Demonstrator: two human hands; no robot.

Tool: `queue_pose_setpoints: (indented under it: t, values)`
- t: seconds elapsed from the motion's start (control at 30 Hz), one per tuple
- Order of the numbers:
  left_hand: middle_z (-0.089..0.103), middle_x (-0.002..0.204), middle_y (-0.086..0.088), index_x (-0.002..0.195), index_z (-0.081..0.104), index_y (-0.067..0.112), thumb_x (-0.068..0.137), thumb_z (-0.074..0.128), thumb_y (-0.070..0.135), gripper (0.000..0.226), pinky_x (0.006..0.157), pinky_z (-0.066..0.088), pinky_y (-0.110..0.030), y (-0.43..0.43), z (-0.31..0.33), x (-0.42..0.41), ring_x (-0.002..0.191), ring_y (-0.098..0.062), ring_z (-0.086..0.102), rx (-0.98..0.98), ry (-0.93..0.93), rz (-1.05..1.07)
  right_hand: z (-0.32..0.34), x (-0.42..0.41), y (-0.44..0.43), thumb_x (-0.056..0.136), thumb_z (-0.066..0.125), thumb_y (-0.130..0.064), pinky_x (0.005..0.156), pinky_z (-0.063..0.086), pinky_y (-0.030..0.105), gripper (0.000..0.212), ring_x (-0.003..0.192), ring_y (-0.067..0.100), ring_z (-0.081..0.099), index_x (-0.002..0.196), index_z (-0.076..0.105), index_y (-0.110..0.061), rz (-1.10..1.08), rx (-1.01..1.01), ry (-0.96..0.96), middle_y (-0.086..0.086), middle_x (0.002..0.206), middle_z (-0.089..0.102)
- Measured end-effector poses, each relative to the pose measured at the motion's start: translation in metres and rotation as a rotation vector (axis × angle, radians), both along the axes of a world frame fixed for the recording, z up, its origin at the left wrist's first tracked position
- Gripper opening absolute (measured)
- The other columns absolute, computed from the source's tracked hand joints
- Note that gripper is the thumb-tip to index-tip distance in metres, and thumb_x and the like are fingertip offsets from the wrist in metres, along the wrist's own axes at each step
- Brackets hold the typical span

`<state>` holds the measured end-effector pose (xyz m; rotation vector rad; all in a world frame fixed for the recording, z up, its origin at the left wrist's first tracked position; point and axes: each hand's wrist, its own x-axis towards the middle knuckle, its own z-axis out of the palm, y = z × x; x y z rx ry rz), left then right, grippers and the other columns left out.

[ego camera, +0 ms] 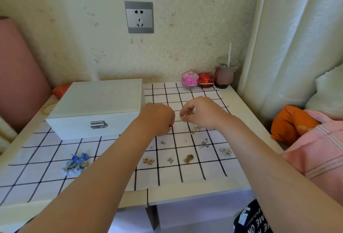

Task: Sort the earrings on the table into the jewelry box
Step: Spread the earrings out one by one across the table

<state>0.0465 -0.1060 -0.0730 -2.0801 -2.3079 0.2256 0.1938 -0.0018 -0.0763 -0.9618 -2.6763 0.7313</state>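
White and closed, the jewelry box [96, 106] sits at about ten o'clock on the surface [185, 195], its silver clasp [98, 124] facing the person. A white cloth with black grid lines [185, 173] covers most of the top, and the box's front corner rests on it.

Both hands meet near the middle of the cloth, just off the box's right end. The right hand [202, 113] pinches a small silver earring [182, 117] between thumb and fingertips, lifted slightly off the cloth. The left hand [157, 119] is curled with its fingertips pointing down at the cloth, beside the right; I cannot tell whether it grips anything (a tiny dark red spot shows under the fingers, too small to read).

The rest of the earrings lie loose on the cloth. A blue bow pair [78, 164] lies at seven o'clock, well apart from the others. At five to six o'clock, between the forearms, lie a gold pair [148, 161], a small silver piece [170, 160] and a bronze piece [188, 158]. Nearer the right wrist are a gold hoop [191, 132], a silver cluster [203, 144] and a pale pair [225, 151].

At one o'clock, against the wall, stand a pink round case [189, 78], a red box [205, 80] and a cup with a straw [224, 74], side by side. A wall socket [139, 17] is at twelve.
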Motion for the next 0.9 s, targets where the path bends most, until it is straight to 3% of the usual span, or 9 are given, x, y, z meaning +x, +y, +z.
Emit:
queue_pose_setpoints:
  t: [0.27, 0.47, 0.57, 0.67, 0.8, 0.9]
  values:
    - [0.06, 0.12, 0.005, 0.125, 0.06, 0.029, 0.093, 0.061, 0.028, 0.032, 0.089, 0.047, -0.032, -0.019, 0.006, -0.002, 0.111, -0.017, 0.056, 0.148, -0.18, -0.022, 0.007, 0.008, -0.012, 0.083, 0.077, -0.032, 0.083, 0.056, 0.036, 0.014, 0.087, 0.007, 0.064, 0.098, 0.077, -0.032, 0.02, -0.015, -0.014, -0.011, 0.092, 0.068]
    - [0.061, 0.093, 0.018, 0.104, 0.069, 0.032, 0.091, 0.062, 0.026, 0.015, 0.071, 0.043, -0.013, -0.056, 0.004, 0.006, 0.081, 0.0, 0.056, 0.232, -0.512, -0.022, 0.019, 0.018, -0.028, 0.084, 0.077, -0.03, 0.081, 0.054, 0.031, 0.013, 0.084, 0.003, 0.064, 0.097, 0.077, -0.031, 0.026, -0.012, 0.013, -0.013, 0.09, 0.07]
    - [0.065, 0.093, 0.015, 0.106, 0.066, 0.031, 0.09, 0.066, 0.03, 0.016, 0.074, 0.05, -0.019, -0.072, 0.006, 0.012, 0.082, -0.002, 0.06, 0.285, -0.753, 0.036, 0.024, 0.022, -0.04, 0.082, 0.079, -0.029, 0.08, 0.054, 0.029, 0.011, 0.083, 0.004, 0.065, 0.092, 0.077, -0.032, 0.03, -0.076, 0.07, -0.011, 0.088, 0.071]
    - [0.069, 0.087, 0.012, 0.1, 0.067, 0.029, 0.087, 0.072, 0.03, 0.014, 0.065, 0.051, -0.016, -0.084, 0.014, 0.019, 0.078, -0.006, 0.062, 0.379, -0.985, 0.114, 0.029, 0.02, -0.058, 0.08, 0.082, -0.026, 0.079, 0.053, 0.024, 0.011, 0.082, 0.0, 0.067, 0.088, 0.078, -0.031, 0.058, -0.141, 0.176, -0.012, 0.085, 0.073]
    - [0.069, 0.073, 0.0, 0.087, 0.068, 0.018, 0.083, 0.077, 0.014, 0.01, 0.062, 0.054, -0.03, -0.1, 0.021, 0.017, 0.062, -0.008, 0.06, 0.437, -1.125, 0.212, 0.033, 0.011, -0.087, 0.078, 0.083, -0.017, 0.07, 0.052, 0.016, 0.014, 0.076, -0.002, 0.069, 0.086, 0.079, -0.028, 0.057, -0.23, 0.329, -0.011, 0.079, 0.075]
    - [0.068, 0.071, 0.005, 0.088, 0.069, 0.017, 0.083, 0.077, 0.018, 0.01, 0.06, 0.051, -0.019, -0.117, 0.021, 0.008, 0.062, -0.005, 0.062, 0.424, -1.137, 0.245, 0.03, 0.004, -0.107, 0.075, 0.086, -0.016, 0.073, 0.056, 0.018, 0.015, 0.076, 0.0, 0.071, 0.086, 0.078, -0.024, 0.016, -0.333, 0.365, -0.009, 0.078, 0.076]
